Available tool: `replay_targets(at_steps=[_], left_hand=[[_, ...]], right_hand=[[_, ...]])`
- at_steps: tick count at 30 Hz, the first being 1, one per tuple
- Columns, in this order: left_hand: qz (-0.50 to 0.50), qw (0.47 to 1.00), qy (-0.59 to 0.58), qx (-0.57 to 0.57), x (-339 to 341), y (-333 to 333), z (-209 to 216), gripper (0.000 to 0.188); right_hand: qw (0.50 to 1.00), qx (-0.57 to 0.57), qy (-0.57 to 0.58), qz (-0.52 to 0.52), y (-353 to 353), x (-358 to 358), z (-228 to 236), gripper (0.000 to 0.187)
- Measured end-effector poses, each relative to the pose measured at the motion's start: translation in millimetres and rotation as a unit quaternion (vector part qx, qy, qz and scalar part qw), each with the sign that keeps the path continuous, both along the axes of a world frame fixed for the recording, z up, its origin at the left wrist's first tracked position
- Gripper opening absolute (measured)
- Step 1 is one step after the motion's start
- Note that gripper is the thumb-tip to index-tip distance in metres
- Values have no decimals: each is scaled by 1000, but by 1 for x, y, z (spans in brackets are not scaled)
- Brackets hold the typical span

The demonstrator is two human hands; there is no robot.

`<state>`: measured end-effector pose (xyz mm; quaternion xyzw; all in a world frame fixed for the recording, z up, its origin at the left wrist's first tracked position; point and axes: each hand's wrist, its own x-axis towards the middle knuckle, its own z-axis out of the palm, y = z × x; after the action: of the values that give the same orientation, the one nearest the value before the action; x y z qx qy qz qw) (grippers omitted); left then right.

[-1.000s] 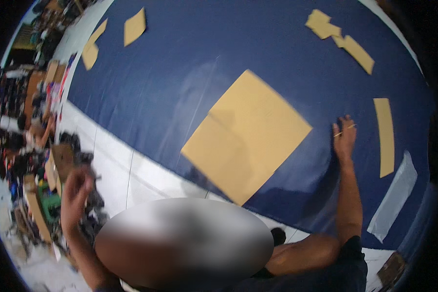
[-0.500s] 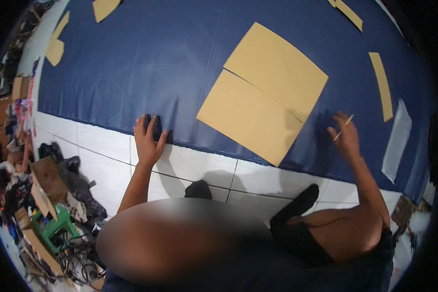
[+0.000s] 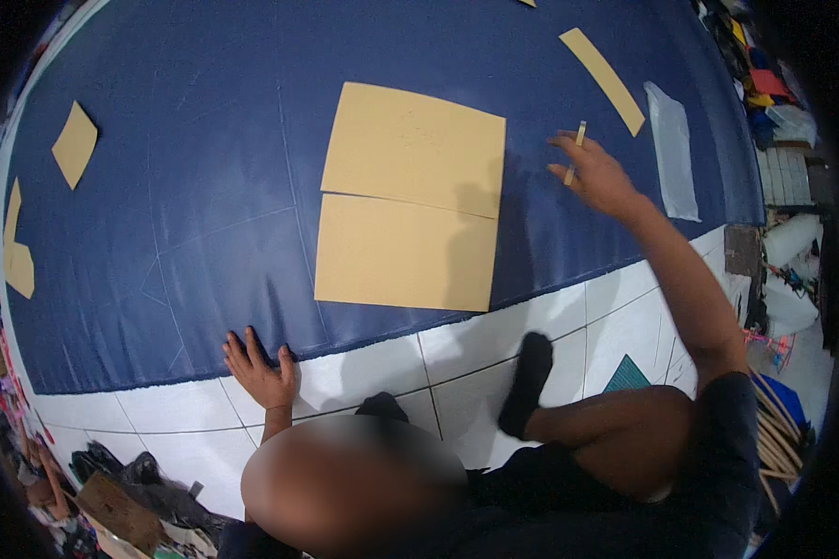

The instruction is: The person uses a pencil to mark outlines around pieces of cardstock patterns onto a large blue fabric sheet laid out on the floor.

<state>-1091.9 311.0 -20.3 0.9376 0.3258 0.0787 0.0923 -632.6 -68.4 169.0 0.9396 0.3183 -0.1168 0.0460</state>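
The left hand [image 3: 263,374] lies spread at the lower edge of the blue sheet [image 3: 219,279]; the right hand [image 3: 598,177], upper right, holds a stick [image 3: 582,135] between its fingers. Two cards [image 3: 396,252], mid-frame, look light and stiff, best lifted by the edges; the sheet seems supple.

On the cloth [image 3: 214,130], near the middle of the frame, a top card [image 3: 410,144] is laid above a bottom card [image 3: 391,252]; at upper right, a strip [image 3: 605,82] is placed left of a plastic piece [image 3: 673,154].
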Motion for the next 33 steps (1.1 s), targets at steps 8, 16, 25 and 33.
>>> replay_targets(at_steps=[8,16,25,33], left_hand=[[-9,1000,-14,13,7,1,-1,71],[-132,984,-10,-116,18,7,77,67],[-173,970,126,-112,63,18,80,59],[-162,986,-33,-30,61,-17,28,49]], right_hand=[[980,144,66,118,9,-46,-97,42],[987,117,59,92,-20,-58,-141,58],[991,56,-13,-122,-182,-8,-150,54],[972,113,-34,-203,-186,-38,-100,48]])
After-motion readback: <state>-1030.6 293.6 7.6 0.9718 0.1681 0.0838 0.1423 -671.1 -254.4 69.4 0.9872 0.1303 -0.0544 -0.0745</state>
